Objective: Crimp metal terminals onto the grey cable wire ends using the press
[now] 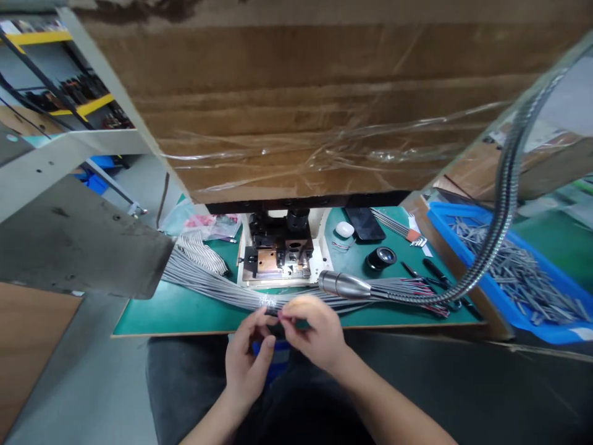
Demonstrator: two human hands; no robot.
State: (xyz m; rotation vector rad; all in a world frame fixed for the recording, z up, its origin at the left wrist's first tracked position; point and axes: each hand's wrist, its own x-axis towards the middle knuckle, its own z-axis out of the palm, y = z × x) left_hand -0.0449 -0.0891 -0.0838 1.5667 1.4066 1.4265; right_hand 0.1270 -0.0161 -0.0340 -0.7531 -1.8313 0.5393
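My right hand [317, 330] is closed in a pinch at the front edge of the green table. A tiny reddish bit shows at its fingertips, too small and blurred to name. Close beside it, my left hand [250, 352] has its fingers half curled and its thumb apart, with the fingertips near the same spot. Just beyond both hands runs a long bundle of grey cables [222, 290], banded with clear wrap, with red and dark wire ends at the right. Behind the bundle stands a small press machine [287, 256] with metal tooling on a white base.
A flexible metal lamp [345, 285] arches in from the right, low over the cables. A loupe [380, 258], a black phone [365, 224], a white earbud case [344, 230] and hex keys [401, 227] lie behind. A blue tray [551, 330] holds grey pieces. Cardboard [296, 111] hangs overhead.
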